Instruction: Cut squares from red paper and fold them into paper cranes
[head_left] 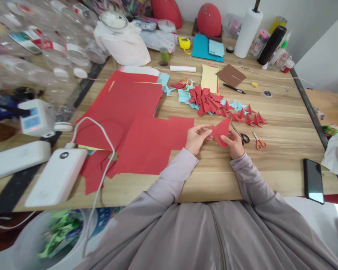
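Note:
A partly folded piece of red paper [221, 131] is held up between both hands above the wooden table. My left hand [197, 138] pinches its left corner between thumb and fingers. On the other side, my right hand [233, 143] grips the right edge, thumb on top. Just left of my left hand lie flat red paper sheets [149, 146]. Beyond the hands sits a pile of folded red paper pieces [204, 99], mixed with light blue ones. Black-handled scissors [244, 138] lie beside my right hand, with orange-handled scissors [260, 143] a little farther right.
A white power bank [56, 178] with a cable rests at the left front. Plastic bottles [53, 52] crowd the far left. A phone [313, 180] lies at the right front edge. Behind the pile are a black pen [233, 88], brown paper [231, 75] and a tape measure [184, 43].

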A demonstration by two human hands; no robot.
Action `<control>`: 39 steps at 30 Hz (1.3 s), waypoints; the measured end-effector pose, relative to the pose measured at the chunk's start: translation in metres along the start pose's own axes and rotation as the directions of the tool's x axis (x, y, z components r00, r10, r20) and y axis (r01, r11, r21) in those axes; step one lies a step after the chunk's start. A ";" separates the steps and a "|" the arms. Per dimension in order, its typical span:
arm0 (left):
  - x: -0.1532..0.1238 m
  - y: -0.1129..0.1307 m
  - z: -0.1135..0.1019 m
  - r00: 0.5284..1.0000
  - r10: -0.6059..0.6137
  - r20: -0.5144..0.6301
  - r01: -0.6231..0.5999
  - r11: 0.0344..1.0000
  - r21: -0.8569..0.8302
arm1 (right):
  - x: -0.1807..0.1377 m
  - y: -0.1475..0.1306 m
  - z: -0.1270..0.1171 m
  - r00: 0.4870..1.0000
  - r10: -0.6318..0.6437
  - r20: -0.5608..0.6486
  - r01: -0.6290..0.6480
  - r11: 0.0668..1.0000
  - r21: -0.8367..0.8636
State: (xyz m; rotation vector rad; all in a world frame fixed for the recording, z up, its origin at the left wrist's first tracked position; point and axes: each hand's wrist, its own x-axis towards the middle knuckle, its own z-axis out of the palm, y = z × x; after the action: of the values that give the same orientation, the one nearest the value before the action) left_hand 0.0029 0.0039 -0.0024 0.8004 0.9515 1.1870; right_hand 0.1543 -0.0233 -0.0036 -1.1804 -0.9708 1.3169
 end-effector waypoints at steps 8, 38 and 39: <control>0.000 -0.002 -0.003 0.990 -0.105 0.095 0.108 0.994 -0.026 | -0.001 -0.002 -0.001 0.995 -0.091 0.030 0.094 0.983 -0.156; -0.002 0.007 -0.004 0.919 -0.352 0.177 0.336 0.935 0.111 | 0.006 0.007 -0.014 0.963 -0.261 0.063 0.264 0.877 -0.402; -0.002 0.007 -0.004 0.918 -0.354 0.176 0.338 0.934 0.115 | 0.006 0.007 -0.014 0.961 -0.269 0.061 0.269 0.864 -0.426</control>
State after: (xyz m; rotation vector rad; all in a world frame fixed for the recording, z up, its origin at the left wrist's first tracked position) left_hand -0.0041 0.0035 0.0029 0.7602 0.9385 0.7512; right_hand 0.1671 -0.0193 -0.0135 -1.3132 -1.4235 0.8991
